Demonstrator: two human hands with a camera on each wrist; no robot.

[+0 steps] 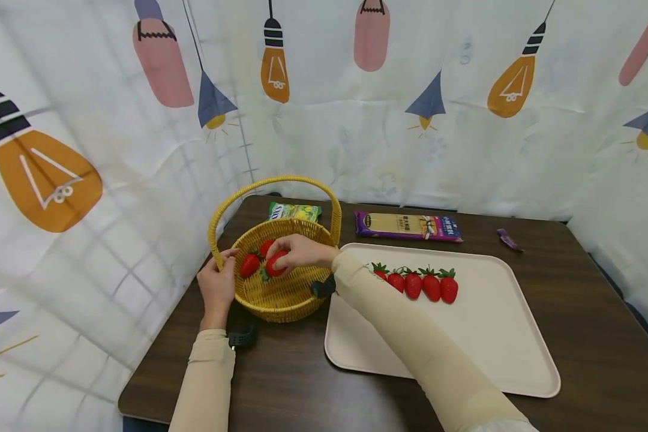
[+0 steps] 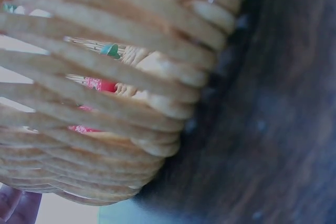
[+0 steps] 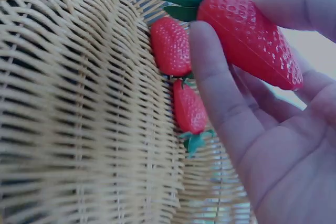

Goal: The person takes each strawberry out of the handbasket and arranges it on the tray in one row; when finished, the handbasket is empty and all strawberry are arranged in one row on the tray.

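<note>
Currently, the right hand (image 1: pixel 299 251) pinches a red toy strawberry (image 3: pixel 252 40) between thumb and fingers, its green leaf cap at one end, held over the bowl of a yellow wicker basket (image 1: pixel 281 294). Just beside that grip, toward the left hand (image 1: pixel 217 287), two more strawberries (image 1: pixel 249 265) lie inside the basket against its wall; in the right wrist view they sit close together, one with its leaves pointing away from the other. The left hand grips the basket at the foot of its arched handle (image 1: pixel 291 179), left of the pinched fruit; the left wrist view shows mostly blurred weave.

Right of the pinching hand, partly under the forearm's beige sleeve (image 1: pixel 410 336), a cream tray (image 1: pixel 480 336) bears a row of strawberries (image 1: pixel 431 287), five in view, leaves facing away from the person. Beyond the grip, behind the basket, lies a green printed packet (image 1: pixel 294 212); farther right are a purple pasta packet (image 1: pixel 408 226) and a small purple wrapped piece (image 1: pixel 510 240), all on the dark wooden table (image 1: pixel 281 372).
</note>
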